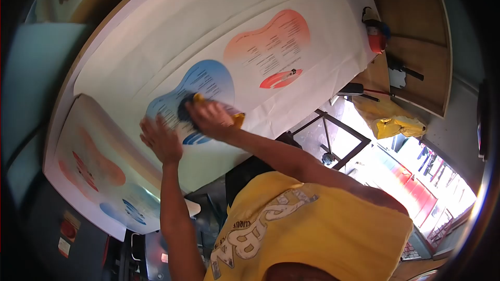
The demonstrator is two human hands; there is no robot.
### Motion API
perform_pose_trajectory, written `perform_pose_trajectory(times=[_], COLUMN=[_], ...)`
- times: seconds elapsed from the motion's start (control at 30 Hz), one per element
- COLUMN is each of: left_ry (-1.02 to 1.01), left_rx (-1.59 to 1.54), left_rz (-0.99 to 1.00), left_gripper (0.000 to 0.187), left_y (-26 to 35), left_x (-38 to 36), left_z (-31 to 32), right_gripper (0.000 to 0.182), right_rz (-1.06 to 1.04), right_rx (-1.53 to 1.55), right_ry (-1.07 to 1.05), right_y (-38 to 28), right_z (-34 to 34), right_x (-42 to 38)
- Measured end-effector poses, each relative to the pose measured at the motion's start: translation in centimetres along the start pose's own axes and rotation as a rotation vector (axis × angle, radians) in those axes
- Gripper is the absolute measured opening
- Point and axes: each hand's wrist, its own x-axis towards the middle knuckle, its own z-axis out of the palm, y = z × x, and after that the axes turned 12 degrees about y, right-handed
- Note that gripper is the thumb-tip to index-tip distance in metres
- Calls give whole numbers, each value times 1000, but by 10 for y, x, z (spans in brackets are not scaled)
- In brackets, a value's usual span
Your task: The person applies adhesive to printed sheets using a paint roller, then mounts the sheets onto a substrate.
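My left hand (162, 139) lies flat with its fingers spread at the lower left edge of a blue printed shape (211, 80) on a large white printed sheet (250, 106). My right hand (211, 118) is closed over a dark blue and yellow cloth (186, 110), pressed against the same blue shape. Part of the cloth is hidden under the hand, and a yellow piece sticks out by the wrist. Farther right on the sheet is a red-orange printed shape (276, 36) with small lines of text.
The sheet's left end curls up as a roll (94, 161) with similar prints. At the table's right corner stands a red container (376, 40). A dark metal frame (349, 156) and a yellow bag (398, 126) are beyond the near edge, beside a bright doorway.
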Motion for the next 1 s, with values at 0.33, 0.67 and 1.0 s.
perform_pose_trajectory(times=[0.33,0.67,1.0], left_ry=[-11,-22,-59], left_rx=[-87,-59,-18], left_rz=[-17,-15,-25], left_gripper=[82,88,93], left_y=[-3,2,3], left_x=[3,4,4], left_z=[-2,-11,-9], right_gripper=[48,50,48], right_rz=[327,-12,-136], right_rx=[-680,-704,-364], right_ry=[619,567,588], right_y=[318,184,231], right_z=[-139,-40,-93], right_x=[50,27,61])
